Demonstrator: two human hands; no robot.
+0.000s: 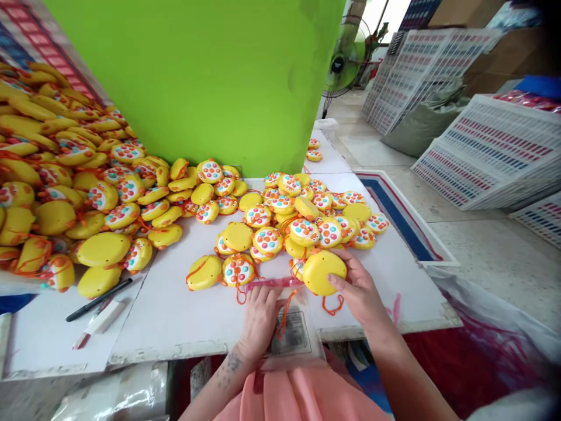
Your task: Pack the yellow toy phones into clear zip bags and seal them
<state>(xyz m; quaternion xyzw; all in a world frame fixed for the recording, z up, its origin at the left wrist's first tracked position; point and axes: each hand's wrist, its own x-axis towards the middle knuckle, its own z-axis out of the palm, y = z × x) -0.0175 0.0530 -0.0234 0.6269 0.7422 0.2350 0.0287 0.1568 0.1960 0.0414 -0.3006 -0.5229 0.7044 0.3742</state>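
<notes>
My right hand [363, 297] grips a yellow duck-shaped toy [323, 273], its plain back with small screw holes facing up and an orange cord loop hanging below. The fingers of my left hand [259, 318] are curled at the mouth of a clear plastic bag [302, 345] with a pink strip along its top edge. Dark print shows on the bag, and an orange cord [287, 313] lies over it. Just beyond my hands is a heap of similar toys [303, 231], some showing coloured buttons, others their yellow backs. My left fingertips are partly hidden.
A much larger pile of the same toys [56, 146] covers the table's left side. A black pen [99, 300] and a white box cutter [105, 317] lie left of me. A green panel [210, 76] stands behind the toys. White crates [491, 152] and a fan [346, 58] stand beyond the table.
</notes>
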